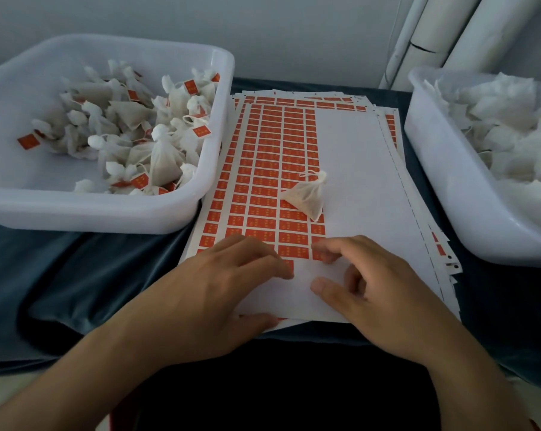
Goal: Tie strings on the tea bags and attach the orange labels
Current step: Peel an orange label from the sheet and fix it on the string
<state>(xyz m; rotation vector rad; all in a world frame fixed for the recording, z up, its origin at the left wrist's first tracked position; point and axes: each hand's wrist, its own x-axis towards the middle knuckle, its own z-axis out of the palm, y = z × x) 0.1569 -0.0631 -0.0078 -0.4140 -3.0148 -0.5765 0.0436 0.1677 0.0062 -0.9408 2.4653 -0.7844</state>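
Note:
A stack of white sheets (350, 169) covered with rows of orange labels (272, 169) lies in the middle of the table. One tied tea bag (308, 194) with a string lies on the top sheet. My left hand (219, 287) rests flat on the sheet's near left corner, fingers straight. My right hand (372, 290) hovers over the near edge of the label rows, its fingertips bent at the lowest orange label; whether it pinches one is unclear.
A white tub (113, 209) at the left holds several tea bags with orange labels. A second white tub (449, 188) at the right holds several unlabelled white bags. Dark blue cloth (76, 275) covers the table. White pipes (443, 35) stand at the back right.

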